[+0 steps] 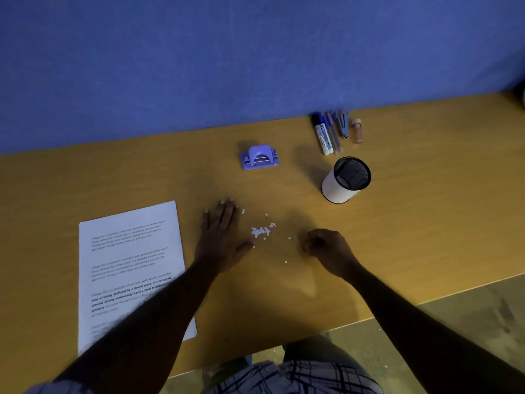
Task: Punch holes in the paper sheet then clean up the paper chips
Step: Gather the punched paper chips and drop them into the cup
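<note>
Our left hand [220, 237] lay flat with straight fingers beside the small white round paper chips [261, 231], scattered mid-way across the brown wooden tabletop [426, 194]. Our right hand [326, 248] was curled; we couldn't tell whether it held chips. We judged it best to sweep both hands inward.

Your left hand [220, 237] lies palm down and flat, its fingers [225, 211] straight, close together and pointing away from you, the thumb spread out to the right. Your left forearm [159, 305] runs bare from the lower left up to it, the wrist straight. Your right hand [326, 248] sits knuckles up just right of the left, well apart from it, its fingers [309, 243] curled in under the palm; whether they pinch anything cannot be seen. Your right forearm [397, 305] reaches in bare from the lower right.
</note>
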The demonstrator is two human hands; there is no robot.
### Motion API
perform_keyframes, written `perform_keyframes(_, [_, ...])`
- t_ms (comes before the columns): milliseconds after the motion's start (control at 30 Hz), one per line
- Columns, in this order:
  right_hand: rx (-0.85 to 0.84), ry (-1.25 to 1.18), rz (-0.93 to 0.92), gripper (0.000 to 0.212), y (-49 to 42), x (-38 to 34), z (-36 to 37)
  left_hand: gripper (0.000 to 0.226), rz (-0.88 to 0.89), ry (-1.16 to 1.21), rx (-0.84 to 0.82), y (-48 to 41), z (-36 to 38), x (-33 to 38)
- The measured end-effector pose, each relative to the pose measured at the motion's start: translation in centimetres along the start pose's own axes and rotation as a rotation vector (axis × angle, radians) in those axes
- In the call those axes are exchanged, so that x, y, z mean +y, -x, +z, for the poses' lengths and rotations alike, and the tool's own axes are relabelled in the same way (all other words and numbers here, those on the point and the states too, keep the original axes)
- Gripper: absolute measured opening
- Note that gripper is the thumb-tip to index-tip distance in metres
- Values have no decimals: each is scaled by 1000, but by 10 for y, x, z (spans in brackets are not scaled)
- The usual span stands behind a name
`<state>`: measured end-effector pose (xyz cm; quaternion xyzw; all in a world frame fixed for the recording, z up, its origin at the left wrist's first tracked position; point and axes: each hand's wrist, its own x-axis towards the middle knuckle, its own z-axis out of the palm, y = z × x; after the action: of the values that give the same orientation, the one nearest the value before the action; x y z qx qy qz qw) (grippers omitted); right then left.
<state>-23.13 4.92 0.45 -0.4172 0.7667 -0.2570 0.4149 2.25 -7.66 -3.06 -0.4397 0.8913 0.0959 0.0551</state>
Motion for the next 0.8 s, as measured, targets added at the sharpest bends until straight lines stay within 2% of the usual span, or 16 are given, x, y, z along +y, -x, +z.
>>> perform_keyframes(100, [45,-71,38,18,8,6,7,93,12,-25,2,0,0,5])
perform_keyframes(233, [61,-73,-18,18,-1,-6,26,88,44,-30,14,0,-3,10])
perform_keyframes(433, [27,-114,-52,23,-25,-33,55,82,230,-90,-1,4,-3,13])
perform_keyframes(667, [107,-248,-25,39,-18,-34,25,93,7,-1,35,-11,-16,-1])
perform_keyframes(800, [-104,-297,44,25,16,-9,12,93,44,-62,-29,-20,-16,-5])
